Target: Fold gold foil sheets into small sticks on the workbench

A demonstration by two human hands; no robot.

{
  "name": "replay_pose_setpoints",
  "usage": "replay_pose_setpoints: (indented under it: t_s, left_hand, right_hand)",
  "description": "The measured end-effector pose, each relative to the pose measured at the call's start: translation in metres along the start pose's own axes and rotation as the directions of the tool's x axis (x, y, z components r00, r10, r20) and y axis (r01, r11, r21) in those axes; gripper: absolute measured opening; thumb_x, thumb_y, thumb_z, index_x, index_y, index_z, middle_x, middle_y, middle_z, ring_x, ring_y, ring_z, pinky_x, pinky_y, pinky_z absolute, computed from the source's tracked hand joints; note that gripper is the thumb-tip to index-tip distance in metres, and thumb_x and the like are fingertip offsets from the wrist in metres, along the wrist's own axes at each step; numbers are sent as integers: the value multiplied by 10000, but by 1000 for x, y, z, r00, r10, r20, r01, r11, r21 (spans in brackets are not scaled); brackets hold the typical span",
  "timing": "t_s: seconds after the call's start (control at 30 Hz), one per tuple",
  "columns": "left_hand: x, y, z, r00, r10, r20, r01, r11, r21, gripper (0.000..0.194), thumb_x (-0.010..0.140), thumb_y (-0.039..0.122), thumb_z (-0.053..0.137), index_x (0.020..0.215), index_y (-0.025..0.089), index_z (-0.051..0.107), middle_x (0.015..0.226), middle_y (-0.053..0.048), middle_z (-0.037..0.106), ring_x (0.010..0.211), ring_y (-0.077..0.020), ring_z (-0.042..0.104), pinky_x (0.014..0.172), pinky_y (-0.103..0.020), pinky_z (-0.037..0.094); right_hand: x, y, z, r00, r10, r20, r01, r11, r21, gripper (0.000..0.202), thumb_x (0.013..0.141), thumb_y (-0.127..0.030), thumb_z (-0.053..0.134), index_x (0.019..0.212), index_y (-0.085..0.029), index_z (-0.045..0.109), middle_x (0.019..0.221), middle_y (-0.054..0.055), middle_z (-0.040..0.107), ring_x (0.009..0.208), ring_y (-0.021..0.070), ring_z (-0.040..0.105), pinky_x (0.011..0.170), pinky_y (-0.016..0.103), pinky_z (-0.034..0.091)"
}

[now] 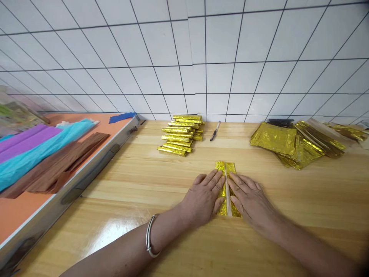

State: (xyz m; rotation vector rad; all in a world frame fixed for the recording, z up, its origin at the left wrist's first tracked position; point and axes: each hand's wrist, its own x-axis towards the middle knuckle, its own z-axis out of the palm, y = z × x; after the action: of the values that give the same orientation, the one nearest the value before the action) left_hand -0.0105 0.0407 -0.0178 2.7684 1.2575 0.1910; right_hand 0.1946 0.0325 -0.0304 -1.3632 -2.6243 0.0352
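A sheet of gold foil paper [222, 209] lies on the wooden table, both sides folded inward with a narrow pale strip showing between them. My left hand [203, 198] rests flat on its left fold, fingers stretched out. On the right fold lies my right hand [252, 200], its fingers also extended and pressing down. Parts of both folds are hidden beneath the fingers. Beyond my hands sits a pile of narrow folded gold strips [177, 135]. Flat gold foil sheets [276, 140] are stacked loosely at the back right.
A pen [215, 130] lies near the tiled wall [221, 42]. On the left, a raised orange surface [17, 219] with a metal edge bears brown crepe paper [72, 161], turquoise crepe paper [43, 146], purple paper [31, 140] and a blue scrap [121, 117]. A dark object [280, 122] lies behind the foil sheets.
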Motion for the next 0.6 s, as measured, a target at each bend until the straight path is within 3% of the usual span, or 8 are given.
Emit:
replay_pose_setpoints:
  t_s: [0.3, 0.6]
  left_hand:
    - [0, 0, 1, 1000, 6, -15, -6, 1000, 6, 539, 933, 418, 274, 1420, 189, 240, 1480, -94, 262, 1368, -239, 210, 1050, -414, 232]
    - [0, 0, 1, 1000, -2, -13, 1, 1000, -8, 549, 932, 415, 272, 1425, 177, 225, 1480, -94, 262, 1370, -239, 209, 1054, -415, 227]
  right_hand:
    - [-3, 5, -1, 995, -4, -96, 25, 976, 214, 522, 911, -189, 329, 1428, -225, 270, 1436, 70, 372, 1305, 220, 340, 1027, 436, 386]
    - [-5, 8, 0, 983, 33, -179, 23, 953, 301, 459, 894, -162, 358, 1336, -254, 444, 1347, 57, 490, 1246, 204, 430, 990, 415, 433]
